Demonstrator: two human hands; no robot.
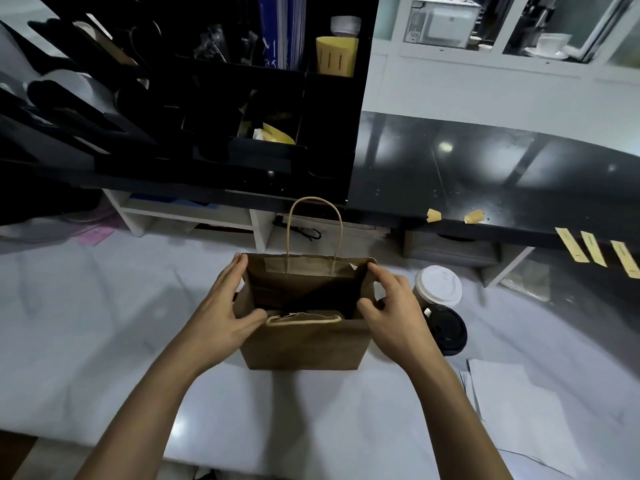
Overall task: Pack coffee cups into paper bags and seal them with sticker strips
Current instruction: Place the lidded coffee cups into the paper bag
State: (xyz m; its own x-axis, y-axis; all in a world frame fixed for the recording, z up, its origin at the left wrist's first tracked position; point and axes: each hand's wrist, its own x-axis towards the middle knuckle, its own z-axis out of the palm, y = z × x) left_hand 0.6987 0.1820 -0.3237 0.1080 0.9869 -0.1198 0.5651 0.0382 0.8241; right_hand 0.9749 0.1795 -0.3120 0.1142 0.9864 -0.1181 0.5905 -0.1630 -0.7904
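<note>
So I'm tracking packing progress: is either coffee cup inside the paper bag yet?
No: the white-lidded cup and the black-lidded cup both stand on the counter to the right of the open paper bag.

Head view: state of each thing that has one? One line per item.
paper bag: upright, mouth open, far handle up, near handle folded down
left hand: fingers grip the bag's left edge
right hand: fingers grip the bag's right edge
white-lidded cup: lidded, upright, outside bag
black-lidded cup: lidded, upright, outside bag
sticker strips: hanging from the counter edge
</note>
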